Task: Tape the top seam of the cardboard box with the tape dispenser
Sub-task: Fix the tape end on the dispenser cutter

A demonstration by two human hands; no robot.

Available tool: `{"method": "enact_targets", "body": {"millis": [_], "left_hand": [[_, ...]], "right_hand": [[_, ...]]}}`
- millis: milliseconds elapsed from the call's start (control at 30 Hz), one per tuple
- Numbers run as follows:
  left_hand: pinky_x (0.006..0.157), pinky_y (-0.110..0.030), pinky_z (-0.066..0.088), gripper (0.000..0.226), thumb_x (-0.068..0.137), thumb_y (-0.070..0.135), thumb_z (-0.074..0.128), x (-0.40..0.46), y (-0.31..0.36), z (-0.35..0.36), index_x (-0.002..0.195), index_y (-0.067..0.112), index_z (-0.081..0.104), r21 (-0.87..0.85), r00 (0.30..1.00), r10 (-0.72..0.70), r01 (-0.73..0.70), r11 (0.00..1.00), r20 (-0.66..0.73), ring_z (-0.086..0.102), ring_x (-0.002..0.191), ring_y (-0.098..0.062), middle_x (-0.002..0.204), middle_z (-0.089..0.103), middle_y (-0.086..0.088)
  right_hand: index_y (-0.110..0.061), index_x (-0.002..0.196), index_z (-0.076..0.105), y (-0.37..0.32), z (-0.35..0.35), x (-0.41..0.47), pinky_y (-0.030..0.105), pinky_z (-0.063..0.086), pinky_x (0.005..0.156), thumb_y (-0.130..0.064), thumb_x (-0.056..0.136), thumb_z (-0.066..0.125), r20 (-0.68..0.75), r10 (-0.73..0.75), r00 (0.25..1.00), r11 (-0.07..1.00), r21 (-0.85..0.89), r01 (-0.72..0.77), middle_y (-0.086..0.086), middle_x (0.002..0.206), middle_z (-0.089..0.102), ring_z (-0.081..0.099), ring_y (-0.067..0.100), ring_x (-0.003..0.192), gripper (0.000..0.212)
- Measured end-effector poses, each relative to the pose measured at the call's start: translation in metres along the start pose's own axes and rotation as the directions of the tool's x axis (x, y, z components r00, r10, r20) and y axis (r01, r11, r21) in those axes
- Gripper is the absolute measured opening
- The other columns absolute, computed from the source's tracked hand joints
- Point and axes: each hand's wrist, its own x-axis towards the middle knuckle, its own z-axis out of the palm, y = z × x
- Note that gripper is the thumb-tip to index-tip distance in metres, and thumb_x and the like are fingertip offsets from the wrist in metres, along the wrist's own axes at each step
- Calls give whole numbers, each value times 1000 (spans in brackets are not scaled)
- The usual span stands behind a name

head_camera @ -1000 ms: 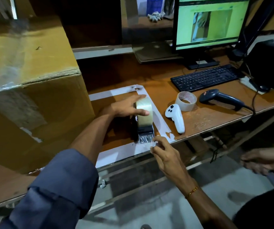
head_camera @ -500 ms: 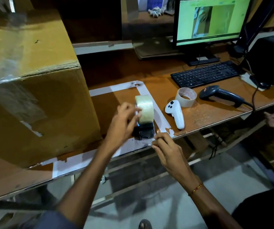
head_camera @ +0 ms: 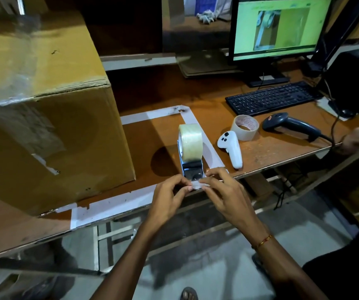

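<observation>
Fingertips of the left hand [head_camera: 169,192] and right hand [head_camera: 221,191] are now both pinching the tape end at the tape dispenser [head_camera: 190,152] (left just released the roll); cardboard box [head_camera: 44,105] is waiting, untaped, beside it.

We see a dim, warm-toned scene; the monitor [head_camera: 276,27] glows brightest at far right. Soft shadows fall left of the tape dispenser [head_camera: 190,152]. Wide-angle distortion bends the edges, and the corners go murky.
</observation>
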Motion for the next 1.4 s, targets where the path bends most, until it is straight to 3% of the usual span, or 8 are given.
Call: {"method": "enact_targets", "body": {"millis": [67, 167, 333, 467, 667, 867, 1200, 1400], "left_hand": [[70, -18, 44, 5, 90, 20, 68, 1, 0, -1, 86, 22, 69, -27, 999, -45, 46, 999, 8, 62, 84, -5, 85, 70, 10], [79, -26, 51, 4, 92, 21, 65, 2, 0, -4, 89, 22, 67, -63, 991, -130, 133, 989, 39, 63, 88, -5, 88, 70, 10], [82, -32, 52, 9, 96, 14, 60, 11, 6, -7, 91, 13, 67, -147, 974, -215, 224, 963, 76, 68, 84, -11, 84, 73, 2], [77, -24, 48, 10, 95, 13, 61, 15, 10, -5, 92, 8, 69, -163, 965, -244, 258, 952, 99, 65, 80, -8, 84, 72, -1], [72, -21, 47, 9, 94, 15, 64, 13, 12, -5, 92, 9, 70, -161, 961, -260, 273, 948, 97, 63, 78, -7, 83, 70, 2], [68, -23, 48, 20, 93, 24, 66, 10, 22, -4, 92, 5, 73, -265, 927, -369, 373, 889, 66, 63, 76, -12, 92, 73, -14], [70, -33, 48, 17, 87, 19, 72, 13, 30, -5, 79, 4, 75, -379, 852, -523, 495, 782, 34, 63, 72, -18, 85, 77, -15], [56, -22, 47, 16, 85, 17, 75, 18, 34, -3, 77, 4, 72, -343, 831, -554, 533, 774, 41, 64, 61, -12, 82, 76, -11]], "right_hand": [[-16, 120, 70, -4, -5, 1, 18, 56, 82, -19, 94, 68, -72, 252, 965, 932, 286, -222, 0, 119, 60, 62, 7, 106, 26], [-18, 116, 72, -6, -13, 1, 14, 55, 79, -8, 93, 68, -65, 549, 833, 671, 629, -393, -1, 115, 65, 64, 6, 106, 25], [-21, 105, 74, -8, -2, 2, 20, 57, 66, -5, 91, 70, 245, 566, 788, 457, 702, -546, 11, 94, 73, 71, 20, 84, 22], [-11, 105, 72, -17, 2, 8, 28, 58, 64, -6, 91, 70, 330, 580, 745, 308, 758, -575, 16, 91, 74, 68, 20, 73, 15], [-6, 97, 74, -24, 7, 7, 26, 59, 66, -13, 92, 70, 365, 614, 700, 234, 763, -602, 18, 93, 74, 67, 20, 78, 9], [-5, 100, 76, -25, 3, 10, 32, 60, 78, -18, 90, 73, 392, 663, 638, 152, 764, -628, 18, 100, 75, 70, 24, 90, 17], [-13, 85, 77, -30, 6, 15, 18, 56, 64, -11, 89, 73, 284, 708, 647, 294, 714, -635, 5, 78, 73, 65, 12, 73, 5], [-11, 83, 76, -29, 10, 18, 23, 56, 66, -8, 88, 73, 258, 730, 632, 334, 672, -661, 7, 77, 72, 64, 14, 72, 7]]}}
